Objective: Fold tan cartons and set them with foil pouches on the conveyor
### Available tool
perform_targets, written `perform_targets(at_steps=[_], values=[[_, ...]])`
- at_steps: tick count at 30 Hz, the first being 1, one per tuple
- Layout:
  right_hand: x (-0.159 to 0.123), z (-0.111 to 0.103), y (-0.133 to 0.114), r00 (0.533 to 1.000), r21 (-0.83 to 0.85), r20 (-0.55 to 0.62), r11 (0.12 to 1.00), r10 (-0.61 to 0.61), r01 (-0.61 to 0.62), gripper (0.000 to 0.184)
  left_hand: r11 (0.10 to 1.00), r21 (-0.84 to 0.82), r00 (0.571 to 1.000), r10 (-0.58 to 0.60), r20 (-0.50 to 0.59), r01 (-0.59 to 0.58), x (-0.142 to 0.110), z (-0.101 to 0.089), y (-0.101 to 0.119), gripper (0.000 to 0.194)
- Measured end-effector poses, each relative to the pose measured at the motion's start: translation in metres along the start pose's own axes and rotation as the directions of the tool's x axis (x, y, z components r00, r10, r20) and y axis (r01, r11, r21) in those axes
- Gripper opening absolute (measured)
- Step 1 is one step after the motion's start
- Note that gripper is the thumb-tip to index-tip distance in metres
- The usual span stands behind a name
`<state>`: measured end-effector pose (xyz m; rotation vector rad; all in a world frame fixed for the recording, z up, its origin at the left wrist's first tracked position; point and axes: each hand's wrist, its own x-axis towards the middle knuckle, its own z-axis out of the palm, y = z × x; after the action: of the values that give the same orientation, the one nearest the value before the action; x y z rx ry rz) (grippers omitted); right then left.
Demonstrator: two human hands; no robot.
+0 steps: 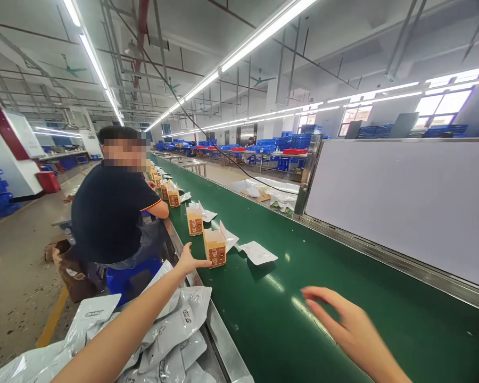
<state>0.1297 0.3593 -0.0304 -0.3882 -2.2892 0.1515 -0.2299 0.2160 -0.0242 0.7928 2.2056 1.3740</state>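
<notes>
My left hand (190, 260) reaches out along the near edge of the green conveyor belt (287, 319), fingers apart, its thumb next to the base of a small open tan carton (215, 247); whether it touches is unclear. A white pouch (257, 252) lies flat on the belt just right of that carton. My right hand (345, 325) hovers open over the belt, lower right, holding nothing. A second open carton (194, 219) stands farther up the belt.
A pile of white pouches (171, 330) lies at my lower left beside the belt's metal rim. A seated person in a dark shirt (112, 213) works upstream, with more cartons (173, 196) near them. A white panel (403, 202) borders the belt's far side.
</notes>
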Motion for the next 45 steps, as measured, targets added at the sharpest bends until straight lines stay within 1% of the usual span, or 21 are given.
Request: perform_targets(at_steps=[1,3,5,7,11,14,17,19,21,24,26,29,31,32,33,36,38,40,42,43,45], values=[[0.013,0.015,0.008,0.995,-0.012,0.090,0.999,0.041,-0.040,0.027,1.000,-0.027,1.000,0.009,0.008,-0.009,0.009,0.004,-0.002,0.122],[0.041,0.049,0.030,0.965,-0.046,0.240,0.994,0.110,-0.102,0.037,0.997,-0.064,0.999,0.040,0.035,-0.038,0.024,0.013,-0.002,0.127],[0.069,0.079,0.056,0.949,-0.074,0.283,0.990,0.138,-0.122,0.055,0.991,-0.104,0.994,0.087,0.068,-0.079,0.034,0.024,-0.001,0.126],[0.090,0.103,0.079,0.944,-0.085,0.300,0.989,0.140,-0.119,0.065,0.985,-0.137,0.986,0.120,0.115,-0.104,0.040,0.036,-0.001,0.116],[0.101,0.127,0.100,0.930,-0.044,0.363,0.998,0.063,-0.050,0.060,0.978,-0.153,0.967,0.168,0.193,-0.140,0.036,0.051,-0.005,0.083],[0.086,0.129,0.094,0.936,0.009,0.352,1.000,0.001,-0.005,0.049,0.966,-0.145,0.929,0.248,0.276,-0.214,0.017,0.054,0.004,0.079],[0.059,0.119,0.079,0.960,0.038,0.280,0.999,-0.004,-0.007,0.042,0.937,-0.149,0.856,0.349,0.382,-0.316,-0.017,0.054,0.028,0.076],[0.041,0.109,0.071,0.975,0.045,0.220,0.998,0.027,-0.038,0.024,0.905,-0.137,0.801,0.420,0.426,-0.402,-0.042,0.054,0.046,0.068],[0.024,0.097,0.065,0.984,0.045,0.160,0.995,0.079,-0.087,0.008,0.876,-0.090,0.767,0.461,0.446,-0.474,-0.065,0.055,0.059,0.064],[0.004,0.067,0.058,0.979,0.026,0.035,0.979,0.199,-0.200,0.026,0.841,0.030,0.766,0.476,0.433,-0.540,-0.088,0.058,0.063,0.070],[-0.004,0.035,0.046,0.946,-0.001,-0.113,0.952,0.305,-0.307,0.030,0.819,0.103,0.770,0.478,0.421,-0.565,-0.098,0.061,0.061,0.070],[-0.008,-0.020,0.007,0.825,-0.049,-0.403,0.891,0.396,-0.451,0.022,0.777,0.212,0.780,0.489,0.390,-0.593,-0.109,0.068,0.058,0.062],[-0.005,-0.050,-0.031,0.757,-0.142,-0.561,0.862,0.335,-0.487,0.016,0.728,0.288,0.776,0.523,0.352,-0.622,-0.116,0.075,0.059,0.059],[-0.003,-0.059,-0.049,0.759,-0.215,-0.593,0.856,0.268,-0.470,0.014,0.699,0.313,0.763,0.547,0.343,-0.643,-0.120,0.079,0.061,0.059],[0.000,-0.064,-0.066,0.784,-0.291,-0.589,0.852,0.198,-0.434,0.011,0.671,0.326,0.745,0.576,0.335,-0.666,-0.123,0.083,0.062,0.058],[0.005,-0.059,-0.099,0.905,-0.427,-0.415,0.859,0.090,-0.281,0.015,0.567,0.325,0.650,0.707,0.280,-0.757,-0.133,0.097,0.066,0.058],[0.005,-0.049,-0.106,0.955,-0.392,-0.292,0.903,0.062,-0.178,0.022,0.449,0.338,0.537,0.810,0.237,-0.827,-0.139,0.106,0.067,0.059],[0.002,-0.043,-0.106,0.989,-0.246,-0.149,0.968,0.010,-0.047,0.032,0.330,0.354,0.420,0.881,0.216,-0.875,-0.145,0.113,0.067,0.059],[-0.003,-0.045,-0.105,0.998,-0.038,0.066,0.999,-0.008,0.011,0.046,0.262,0.351,0.355,0.906,0.232,-0.899,-0.150,0.120,0.066,0.056],[-0.006,-0.048,-0.104,0.981,0.063,0.194,0.998,0.008,-0.020,0.051,0.257,0.344,0.349,0.906,0.240,-0.903,-0.154,0.123,0.065,0.055],[-0.014,-0.055,-0.099,0.905,0.216,0.421,0.963,0.058,-0.163,0.060,0.284,0.331,0.379,0.885,0.270,-0.900,-0.163,0.130,0.064,0.056]])
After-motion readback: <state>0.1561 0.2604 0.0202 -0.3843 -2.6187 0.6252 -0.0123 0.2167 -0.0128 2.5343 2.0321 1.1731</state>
